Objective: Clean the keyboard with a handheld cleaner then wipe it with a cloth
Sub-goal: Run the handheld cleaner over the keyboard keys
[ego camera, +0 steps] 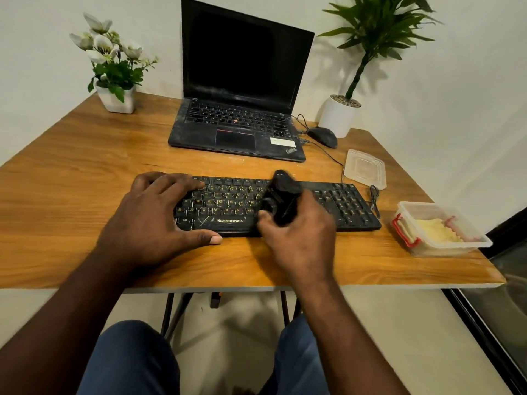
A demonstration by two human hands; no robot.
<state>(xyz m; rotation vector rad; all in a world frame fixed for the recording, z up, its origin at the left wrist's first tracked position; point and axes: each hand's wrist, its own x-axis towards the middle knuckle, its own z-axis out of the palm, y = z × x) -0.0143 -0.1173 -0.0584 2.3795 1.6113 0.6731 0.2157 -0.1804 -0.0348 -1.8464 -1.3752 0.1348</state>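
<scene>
A black, dusty keyboard [342, 203] lies across the wooden table [71, 172] in front of me. My left hand [154, 218] rests flat on the keyboard's left end, fingers spread over the keys, thumb on the table at the front edge. My right hand [299, 235] is closed around a black handheld cleaner [281, 195], which is blurred and sits over the middle keys. A yellow cloth [436, 230] lies inside a clear plastic box [482, 240] with red clips at the right.
A black laptop [236, 121] stands open behind the keyboard, a black mouse [323, 136] beside it. A clear lid [365, 168] lies right of the keyboard's far corner. A flower pot [115, 99] and a potted plant [339, 115] stand at the back corners.
</scene>
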